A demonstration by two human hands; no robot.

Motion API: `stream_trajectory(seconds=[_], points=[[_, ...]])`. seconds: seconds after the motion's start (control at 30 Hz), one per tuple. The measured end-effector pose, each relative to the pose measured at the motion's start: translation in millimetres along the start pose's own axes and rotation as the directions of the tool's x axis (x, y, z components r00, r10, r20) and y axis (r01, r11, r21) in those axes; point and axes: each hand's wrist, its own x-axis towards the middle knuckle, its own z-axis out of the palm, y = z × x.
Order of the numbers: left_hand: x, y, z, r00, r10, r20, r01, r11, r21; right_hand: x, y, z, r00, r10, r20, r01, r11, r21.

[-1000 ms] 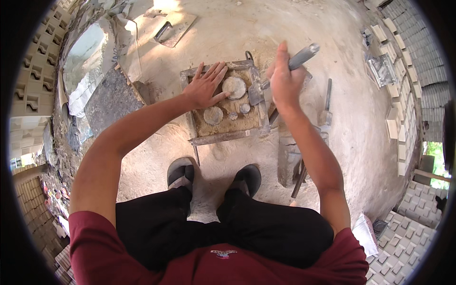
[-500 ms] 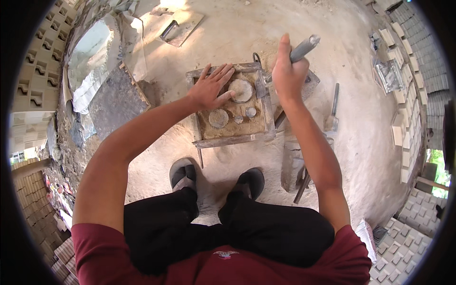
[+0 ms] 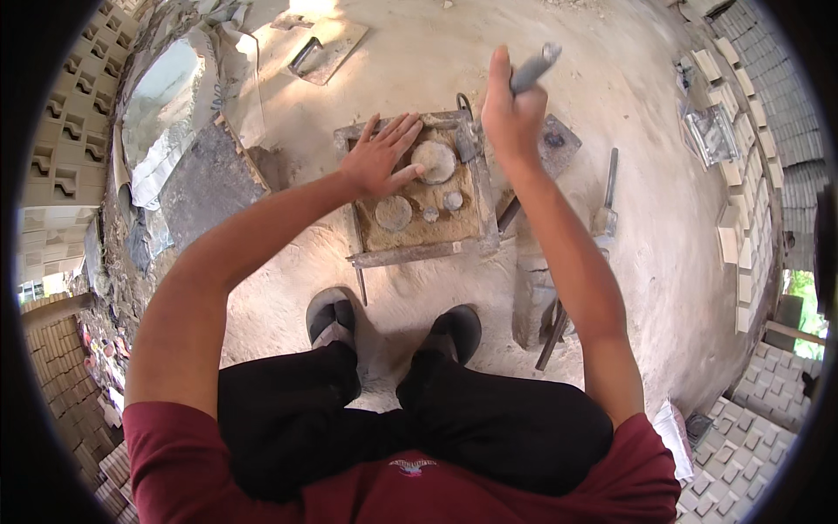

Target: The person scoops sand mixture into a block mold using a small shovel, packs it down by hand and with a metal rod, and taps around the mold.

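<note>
At the wooden frame's right side, the right hand clamps the trowel, probably stiff and light, best held by its handle; the left hand lies spread, gripping nothing.

Two hands, four discs, one frame

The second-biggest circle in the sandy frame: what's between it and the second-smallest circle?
The smallest circle sits between them, with sandy fill around it, in the head view.

Left hand flat, fingers slightly spread, right hand clenched, thumb extended
</note>
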Motion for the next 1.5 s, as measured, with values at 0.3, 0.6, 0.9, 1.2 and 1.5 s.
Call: stream_trajectory(seconds=[0.3,0.6,0.9,1.2,1.5], points=[[-4,-3,0,1.0,-0.006,0.003,0.006,0.998,0.058,-7,-22,-1,0.992,0.118,0.046,-0.122,0.988,0.096],[-5,-7,1,0.999,-0.012,-0.037,0.012,1.0,0.024,-62,-30,-26,1.0,0.021,0.01,-0.022,0.996,0.091],[-8,-30,-7,0.997,-0.066,0.044,0.068,0.997,-0.03,-98,-12,-45,0.993,-0.117,0.032,0.119,0.991,-0.068],[-26,-37,-1,0.999,-0.015,-0.033,0.017,0.999,0.05,-110,-41,-60,0.983,0.183,0.032,-0.185,0.98,0.068],[-36,-43,-3,1.0,0.004,-0.01,-0.003,0.998,0.065,-117,-54,-46,0.993,0.09,-0.081,-0.084,0.993,0.079]])
